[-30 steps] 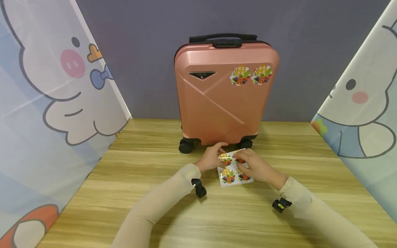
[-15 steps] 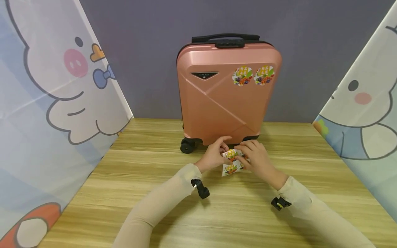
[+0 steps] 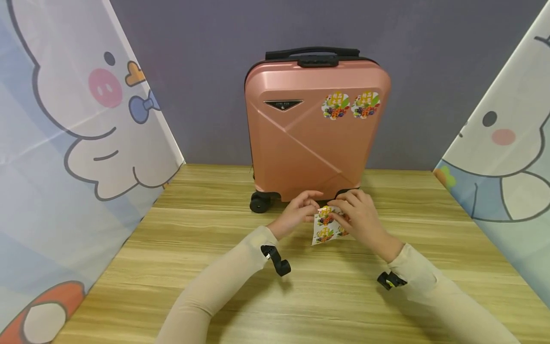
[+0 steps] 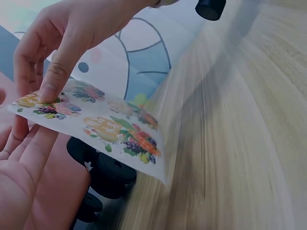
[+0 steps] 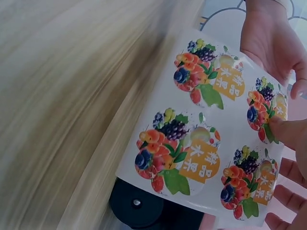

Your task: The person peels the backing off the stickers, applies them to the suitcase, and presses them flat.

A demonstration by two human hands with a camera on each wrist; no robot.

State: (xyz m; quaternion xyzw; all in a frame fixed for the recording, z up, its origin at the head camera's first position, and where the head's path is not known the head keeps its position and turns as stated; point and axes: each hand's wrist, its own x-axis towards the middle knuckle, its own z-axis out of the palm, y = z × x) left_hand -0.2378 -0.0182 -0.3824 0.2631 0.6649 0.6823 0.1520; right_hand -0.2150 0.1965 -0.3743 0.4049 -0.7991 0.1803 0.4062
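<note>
My right hand (image 3: 363, 222) pinches a white sheet of round fruit stickers (image 3: 325, 234) by its upper edge, thumb (image 5: 288, 130) on the printed face. The sheet is tilted up off the table, its lower corner hanging free in the left wrist view. Beside the sheet's left edge is my left hand (image 3: 294, 215), fingers loosely bent; in the left wrist view its fingers (image 4: 41, 143) lie close under the sheet's edge, and contact is hard to tell. Just behind stands a pink suitcase (image 3: 301, 153), with two matching stickers (image 3: 336, 105) at its upper right.
The suitcase stands upright on black wheels (image 3: 259, 202) on the wood-grain table (image 3: 206, 191), against a grey wall (image 3: 206, 95). Its black handle (image 3: 312, 51) is on top. Cartoon-printed sheets (image 3: 129, 157) flank the table on both sides.
The sticker sheet has risen from the table and tilted, shifting slightly right with my right hand. My left thumb has come off the sheet's left side.
</note>
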